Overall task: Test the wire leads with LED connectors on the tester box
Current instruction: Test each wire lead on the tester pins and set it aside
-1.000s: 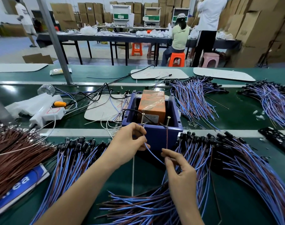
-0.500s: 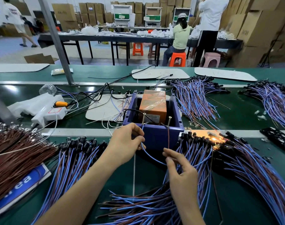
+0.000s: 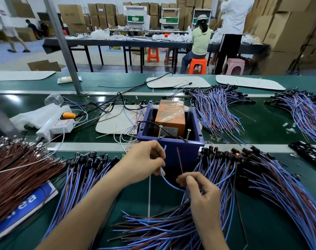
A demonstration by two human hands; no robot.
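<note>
The tester box [image 3: 182, 152] is a dark blue tub with an orange battery [image 3: 170, 117] inside and two upright screw contacts [image 3: 160, 131] on its near rim. My left hand [image 3: 144, 162] pinches a blue wire lead [image 3: 169, 182] just below the left screw. My right hand [image 3: 201, 191] pinches the paired brown wire lead [image 3: 179, 160], whose tip points up in front of the box below the right screw. Neither tip touches a screw. An LED connector [image 3: 236, 155] glows faintly orange in the pile to the right.
Heaps of blue-and-brown leads with black connectors lie left [image 3: 85, 168], right [image 3: 261, 177] and in front [image 3: 162, 230] of the box. A brown wire bundle [image 3: 14, 170] sits far left, a white power strip [image 3: 61, 126] behind it. People work at a far table.
Both wire tips have dropped away from the screw contacts toward me. The bright orange LED glow seen to the right half a second ago has faded to a faint spot.
</note>
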